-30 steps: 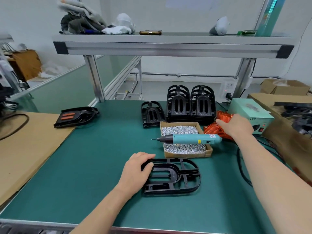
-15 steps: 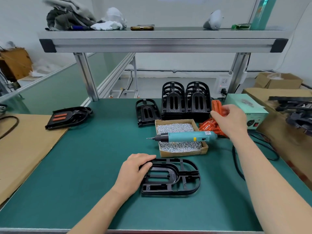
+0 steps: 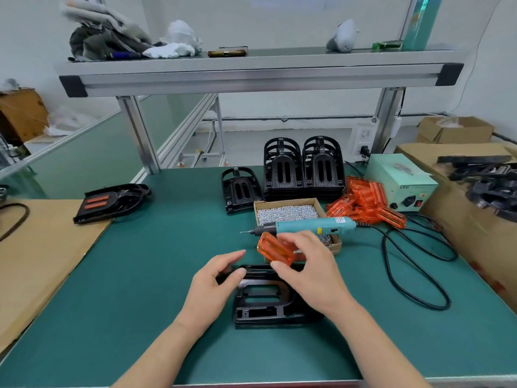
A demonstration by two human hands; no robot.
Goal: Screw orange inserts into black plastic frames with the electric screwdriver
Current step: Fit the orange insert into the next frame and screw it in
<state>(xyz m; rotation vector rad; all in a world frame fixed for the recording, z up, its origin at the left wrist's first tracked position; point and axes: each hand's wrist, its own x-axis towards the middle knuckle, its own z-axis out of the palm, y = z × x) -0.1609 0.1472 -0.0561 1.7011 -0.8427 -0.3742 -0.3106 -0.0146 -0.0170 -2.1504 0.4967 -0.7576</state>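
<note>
The right grip (image 3: 310, 264) pinches an orange insert (image 3: 275, 252) just above the frame (image 3: 263, 312) (flat on the green worktop (image 3: 140, 275)). The left grip (image 3: 215, 281), fingers relaxed and holding nothing, touches the frame's left end. The screwdriver (image 3: 313, 226) lies across the screw box (image 3: 288, 201).

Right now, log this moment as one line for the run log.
right hand: holds orange insert above black frame, unseated | left hand: fingers relaxed, at frame's end | screwdriver: lies across screw box, untouched
</note>
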